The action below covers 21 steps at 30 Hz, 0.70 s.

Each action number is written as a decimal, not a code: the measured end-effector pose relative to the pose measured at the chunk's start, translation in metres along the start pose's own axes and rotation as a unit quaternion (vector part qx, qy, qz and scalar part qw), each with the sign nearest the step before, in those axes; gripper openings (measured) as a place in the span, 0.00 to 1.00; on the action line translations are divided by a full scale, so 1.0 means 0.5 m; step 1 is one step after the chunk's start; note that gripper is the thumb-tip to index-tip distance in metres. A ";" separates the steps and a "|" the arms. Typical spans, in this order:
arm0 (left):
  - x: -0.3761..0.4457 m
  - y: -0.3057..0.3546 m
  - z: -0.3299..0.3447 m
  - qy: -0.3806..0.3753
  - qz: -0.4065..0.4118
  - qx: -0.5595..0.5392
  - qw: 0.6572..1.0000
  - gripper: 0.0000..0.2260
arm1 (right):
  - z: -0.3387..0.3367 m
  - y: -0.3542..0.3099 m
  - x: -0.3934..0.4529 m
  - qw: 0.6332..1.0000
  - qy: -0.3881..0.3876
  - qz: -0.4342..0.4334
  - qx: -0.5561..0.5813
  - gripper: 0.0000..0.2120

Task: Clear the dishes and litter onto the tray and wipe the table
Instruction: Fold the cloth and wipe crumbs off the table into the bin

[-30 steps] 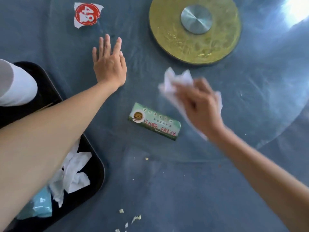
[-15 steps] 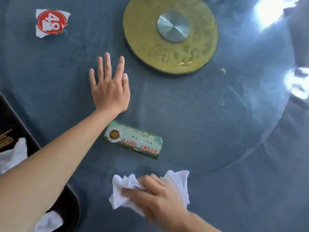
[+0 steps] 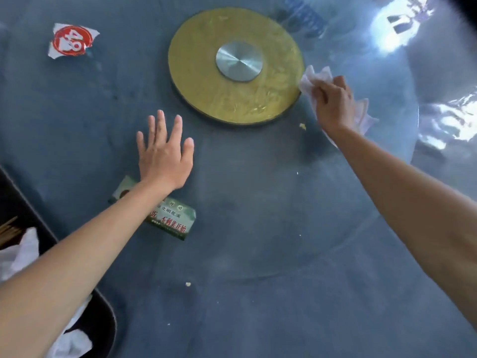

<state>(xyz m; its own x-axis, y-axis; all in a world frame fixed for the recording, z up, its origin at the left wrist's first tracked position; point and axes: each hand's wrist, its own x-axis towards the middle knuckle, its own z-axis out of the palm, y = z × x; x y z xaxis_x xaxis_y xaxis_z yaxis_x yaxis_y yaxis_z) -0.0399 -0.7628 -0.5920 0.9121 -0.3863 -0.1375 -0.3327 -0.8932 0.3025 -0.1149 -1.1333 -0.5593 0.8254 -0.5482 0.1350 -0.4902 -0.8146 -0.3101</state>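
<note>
My right hand presses a crumpled white cloth on the glass table top, just right of the gold turntable base. My left hand lies flat on the glass with fingers spread and holds nothing. Its wrist partly covers a green paper box with red print. A torn red-and-white wrapper lies at the far left. The black tray at the lower left edge holds white tissues and wooden sticks. Small crumbs lie on the glass.
A silver metal hub sits in the middle of the gold base. Bright window glare reflects on the glass at the upper right. Another crumb lies near the front.
My right hand has swept the cloth from the near front of the table up and right to the gold base's edge. My left hand stays flat, its wrist now over the green box.
</note>
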 end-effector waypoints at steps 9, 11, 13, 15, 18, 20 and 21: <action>0.022 -0.059 0.010 0.029 0.064 0.050 0.996 0.25 | -0.040 -0.088 -0.606 0.855 -0.233 -0.453 0.098 0.25; 0.035 -0.077 -0.003 0.022 0.078 0.056 0.995 0.25 | -0.061 -0.077 -0.597 0.830 -0.239 -0.491 0.116 0.23; 0.051 -0.086 -0.019 0.004 0.073 0.067 0.995 0.25 | -0.070 -0.081 -0.499 0.882 -0.162 -0.421 0.137 0.21; 0.048 -0.064 -0.029 -0.010 0.031 0.056 0.998 0.26 | -0.057 -0.090 -0.338 0.945 -0.060 -0.306 0.099 0.18; -0.015 0.014 -0.012 -0.025 -0.024 -0.004 0.999 0.27 | -0.026 -0.112 -0.135 0.982 -0.005 -0.180 0.058 0.14; -0.069 0.036 0.012 -0.012 -0.022 -0.007 1.000 0.27 | 0.005 -0.141 -0.108 0.991 -0.011 -0.126 0.038 0.15; -0.082 0.031 0.022 0.005 -0.011 0.009 1.000 0.27 | 0.021 -0.162 -0.126 0.993 -0.007 -0.112 0.028 0.15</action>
<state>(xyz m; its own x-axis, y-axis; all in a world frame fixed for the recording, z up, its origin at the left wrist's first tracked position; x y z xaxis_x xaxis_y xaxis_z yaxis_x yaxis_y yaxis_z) -0.0851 -0.7635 -0.5919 0.9218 -0.3636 -0.1345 -0.3159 -0.9056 0.2831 -0.1244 -1.0309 -0.5528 0.9156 -0.3520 0.1943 -0.2781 -0.9034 -0.3263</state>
